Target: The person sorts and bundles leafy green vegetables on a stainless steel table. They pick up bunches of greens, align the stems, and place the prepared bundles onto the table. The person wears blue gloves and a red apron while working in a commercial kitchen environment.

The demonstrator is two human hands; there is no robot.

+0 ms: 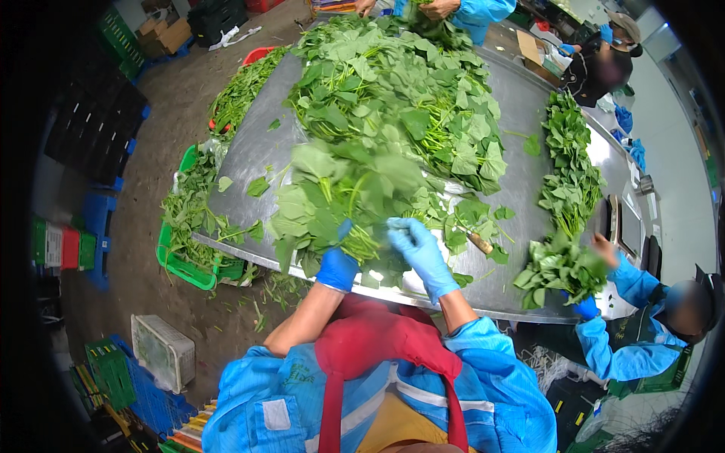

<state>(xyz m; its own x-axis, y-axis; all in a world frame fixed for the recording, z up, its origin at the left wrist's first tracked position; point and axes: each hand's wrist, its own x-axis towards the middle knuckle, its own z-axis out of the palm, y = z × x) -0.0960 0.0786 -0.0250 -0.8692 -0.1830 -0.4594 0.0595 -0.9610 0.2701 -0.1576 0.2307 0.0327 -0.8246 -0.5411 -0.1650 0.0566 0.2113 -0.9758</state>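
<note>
My left hand (340,263), in a dark blue glove, is closed around the stems of a bunch of leafy greens (317,209) at the near edge of the steel table (255,130). The upper leaves of the bunch are blurred. Just right of it is my right hand (416,249), in a light blue glove, with its fingers bent together; whether something is between them I cannot tell. A large heap of the same greens (391,96) covers the table's middle. Right of my right hand, a knife with a wooden handle (480,242) lies among loose leaves.
A green crate (187,274) of greens stands by the table's left edge, with a red basket (257,55) beyond. A row of bunches (569,164) lies on the right. One co-worker (640,323) handles greens at right; another's hands (439,8) are at the far side.
</note>
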